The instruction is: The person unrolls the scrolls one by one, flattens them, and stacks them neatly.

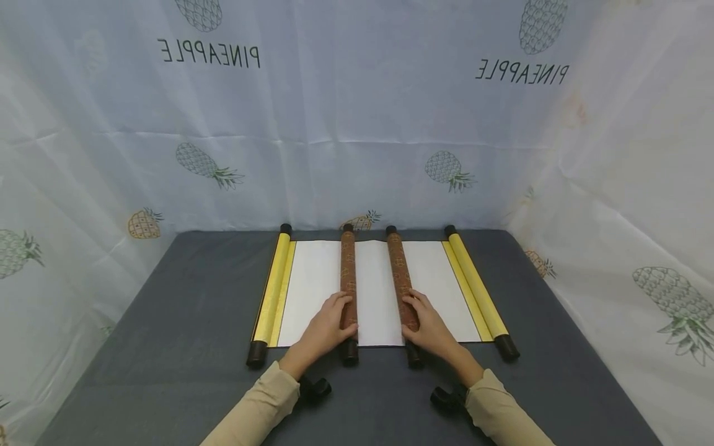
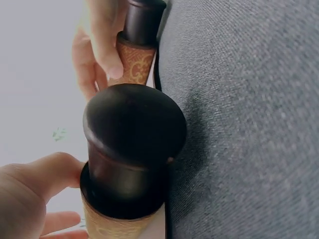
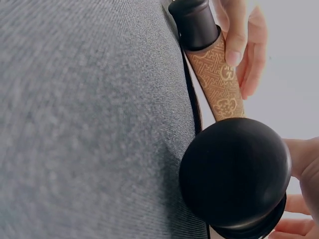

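Note:
A scroll with white paper (image 1: pixel 318 279) lies spread on the dark grey table, its outer ends on a left yellow roller (image 1: pixel 273 291) and a right yellow roller (image 1: pixel 474 282). Two brown patterned rollers with black knobs stand lengthwise across the middle, a strip of white between them. My left hand (image 1: pixel 325 328) grips the near part of the left brown roller (image 1: pixel 348 266), thumb on its right side. On the right brown roller (image 1: pixel 398 263), my right hand (image 1: pixel 429 325) holds the near part, thumb toward the middle. A black knob (image 2: pixel 134 134) fills the left wrist view's centre; another knob (image 3: pixel 234 174) dominates the right.
Grey cloth covers the table (image 1: pixel 184 322) around the scroll. White curtains (image 1: pixel 334 111) printed with pineapples hang behind and at both sides, close to the table's back edge. Black wrist-worn devices sit under the left cuff (image 1: pixel 315 390) and beside the right cuff (image 1: pixel 491 396).

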Motion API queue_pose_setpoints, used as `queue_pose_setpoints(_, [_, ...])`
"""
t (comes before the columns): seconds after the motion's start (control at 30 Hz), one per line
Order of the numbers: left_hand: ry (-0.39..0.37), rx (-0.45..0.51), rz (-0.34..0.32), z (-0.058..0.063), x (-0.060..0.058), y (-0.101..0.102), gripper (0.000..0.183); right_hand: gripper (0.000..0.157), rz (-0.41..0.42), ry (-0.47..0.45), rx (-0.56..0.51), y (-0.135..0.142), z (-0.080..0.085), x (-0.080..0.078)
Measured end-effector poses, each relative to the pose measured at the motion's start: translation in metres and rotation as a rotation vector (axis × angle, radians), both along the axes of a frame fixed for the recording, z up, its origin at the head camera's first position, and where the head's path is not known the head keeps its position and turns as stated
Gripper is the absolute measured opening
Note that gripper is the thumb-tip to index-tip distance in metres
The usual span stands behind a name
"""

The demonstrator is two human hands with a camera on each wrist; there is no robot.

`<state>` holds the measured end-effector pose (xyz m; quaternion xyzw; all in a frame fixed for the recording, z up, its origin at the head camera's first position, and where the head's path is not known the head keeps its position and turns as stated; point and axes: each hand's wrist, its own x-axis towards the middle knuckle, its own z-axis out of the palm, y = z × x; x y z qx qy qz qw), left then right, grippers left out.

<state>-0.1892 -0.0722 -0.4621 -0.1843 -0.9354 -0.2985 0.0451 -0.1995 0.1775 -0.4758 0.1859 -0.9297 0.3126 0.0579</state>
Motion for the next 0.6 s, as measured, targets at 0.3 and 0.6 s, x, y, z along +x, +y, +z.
queue_pose_setpoints(0.3, [-0.043,0.025,-0.052,0.0015,0.0022,-0.0062,0.058,0.053,0.027,0.044,0.010,0.0038,-0.0014,0.0005])
queue_pose_setpoints(0.6, [-0.035,0.013,-0.082,0.0001,0.0033,-0.0105,0.053,0.049,0.014,0.052,0.025,0.0072,-0.0020,0.0005])
